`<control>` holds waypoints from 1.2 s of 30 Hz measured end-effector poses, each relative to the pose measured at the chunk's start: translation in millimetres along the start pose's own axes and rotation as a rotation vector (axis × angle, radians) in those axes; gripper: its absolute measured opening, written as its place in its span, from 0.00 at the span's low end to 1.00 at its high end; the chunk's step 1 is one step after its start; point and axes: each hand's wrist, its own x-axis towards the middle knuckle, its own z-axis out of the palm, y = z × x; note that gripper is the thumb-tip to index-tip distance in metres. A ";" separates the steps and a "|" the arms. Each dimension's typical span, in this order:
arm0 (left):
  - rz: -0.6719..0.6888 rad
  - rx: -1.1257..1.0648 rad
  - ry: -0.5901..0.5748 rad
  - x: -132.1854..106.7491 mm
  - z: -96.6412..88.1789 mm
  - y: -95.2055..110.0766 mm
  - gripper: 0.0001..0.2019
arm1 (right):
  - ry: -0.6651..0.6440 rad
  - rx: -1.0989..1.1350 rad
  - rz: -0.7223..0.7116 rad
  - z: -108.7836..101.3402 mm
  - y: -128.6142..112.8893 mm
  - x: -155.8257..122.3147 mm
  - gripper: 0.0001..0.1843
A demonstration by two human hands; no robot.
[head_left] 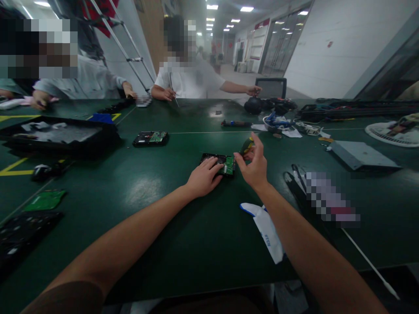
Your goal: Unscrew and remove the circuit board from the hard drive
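In the head view, a dark green desk [163, 257] runs across the whole width, its near edge low in the frame. The hard drive [229, 165] lies flat around the middle of the desk, green board upward. The left hand [206, 176] rests on its top, palm down, fingers stretched out and a little apart, covering part of the casing. The right hand [256, 165] is just beside the drive's right end, its fingers clamped on the handle of a yellow-and-dark screwdriver [246, 145], which leans down toward the drive; whether the tip touches it I cannot tell.

A 2nd drive [151, 138] lies farther toward the desk's far left corner. Left of that stands a black tray [75, 142] with pale pieces inside. Closer to the near left corner are a green circuit board [46, 200] and a black panel [28, 235].

Between the right forearm and the near edge is a white-and-blue wrapper [268, 234]. Toward the right edge lie a flat metal box [363, 155] and a round white grille [391, 136]. Nearer the far edge are a dark tool [236, 124] and a bowl [275, 127] holding blue items.

Along the far edge sit 2 people: a person in white [193, 80], holding a thin tool, and a co-worker in a light shirt [87, 78] at the left.
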 end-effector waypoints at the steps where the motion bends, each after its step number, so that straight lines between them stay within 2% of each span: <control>1: -0.001 0.001 -0.003 0.0 0.1 0.0 0.23 | 0.000 -0.006 -0.009 -0.1 -0.1 0.2 0.42; 8: -0.003 0.003 0.010 0.2 0.3 0.8 0.23 | -0.077 0.043 -0.012 -1.1 -2.5 -0.6 0.38; 14: -0.008 -0.015 -0.001 0.0 -0.2 0.6 0.23 | -0.006 -0.032 -0.048 0.8 -2.3 -0.9 0.40; 22: -0.001 0.002 0.003 0.6 0.4 1.3 0.22 | -0.035 0.009 -0.043 0.3 -2.2 0.2 0.37; 29: 0.002 0.002 0.008 0.2 2.1 -0.2 0.23 | 0.022 -0.043 -0.032 0.1 -4.3 -0.1 0.38; 36: -0.004 -0.005 0.008 0.3 2.5 -0.5 0.23 | -0.066 0.006 -0.053 0.5 -8.0 -1.1 0.39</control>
